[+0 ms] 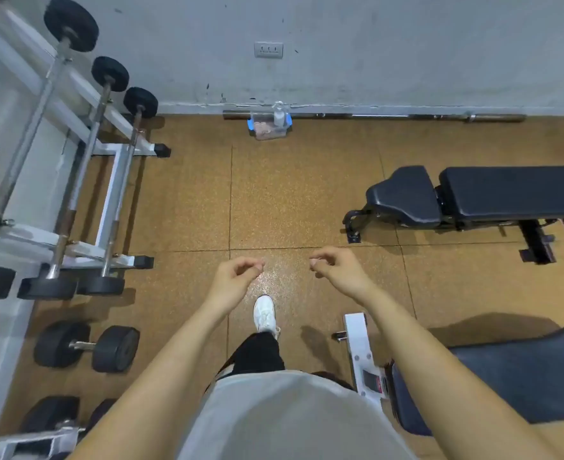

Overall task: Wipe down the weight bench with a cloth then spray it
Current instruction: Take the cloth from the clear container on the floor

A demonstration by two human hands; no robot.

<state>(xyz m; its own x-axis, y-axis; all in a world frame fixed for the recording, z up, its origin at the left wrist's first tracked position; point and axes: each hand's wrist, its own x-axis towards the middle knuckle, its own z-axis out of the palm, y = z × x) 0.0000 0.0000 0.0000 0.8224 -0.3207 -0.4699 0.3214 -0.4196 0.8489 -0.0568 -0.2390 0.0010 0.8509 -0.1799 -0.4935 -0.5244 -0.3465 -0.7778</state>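
Currently left hand [237, 277] and right hand [337, 270] are loosely curled, grasping nothing. Weight bench [506, 190] at two o'clock; cloth [263, 128] and spray bottle [279, 115] at twelve — I'd fetch the cloth first.

Left hand [235, 278], right hand [335, 272] loosely curled — weight bench [506, 190] beyond.

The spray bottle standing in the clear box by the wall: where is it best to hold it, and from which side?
Grip the spray bottle just below its head, from above: it stands upright, and the clear box walls enclose its lower part.
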